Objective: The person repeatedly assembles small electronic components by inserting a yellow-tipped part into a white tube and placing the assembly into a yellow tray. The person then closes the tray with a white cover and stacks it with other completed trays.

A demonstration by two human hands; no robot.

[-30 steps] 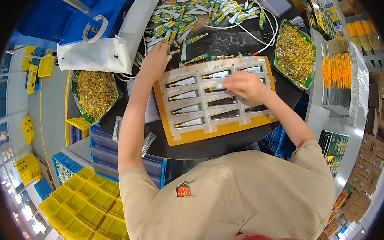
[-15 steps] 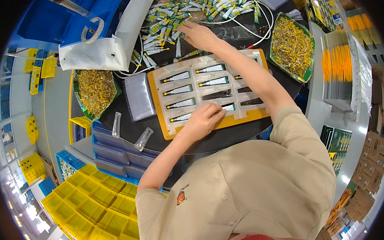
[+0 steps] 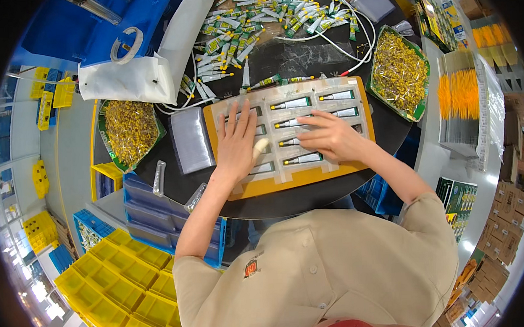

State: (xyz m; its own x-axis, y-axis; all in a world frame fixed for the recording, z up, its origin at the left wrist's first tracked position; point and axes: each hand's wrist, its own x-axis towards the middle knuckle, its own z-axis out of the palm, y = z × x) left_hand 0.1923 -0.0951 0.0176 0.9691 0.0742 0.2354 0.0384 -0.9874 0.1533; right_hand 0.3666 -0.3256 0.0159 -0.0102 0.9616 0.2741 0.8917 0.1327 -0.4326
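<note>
A clear blister tray (image 3: 308,131) of small glue tubes is laid on an orange board (image 3: 298,182) on the round black worktop (image 3: 311,199). The left hand (image 3: 237,142) is spread flat and open on the tray's left part, fingers pointing away from the body. The right hand (image 3: 330,137) is rested palm down on the tray's middle, fingers loosely extended over a tube (image 3: 302,159); nothing is seen gripped. A heap of loose tubes (image 3: 254,13) is piled beyond the tray. Green trays of yellow caps are set at the left (image 3: 131,130) and right (image 3: 398,70). A stack of clear sheets (image 3: 189,139) is placed just left of the board.
</note>
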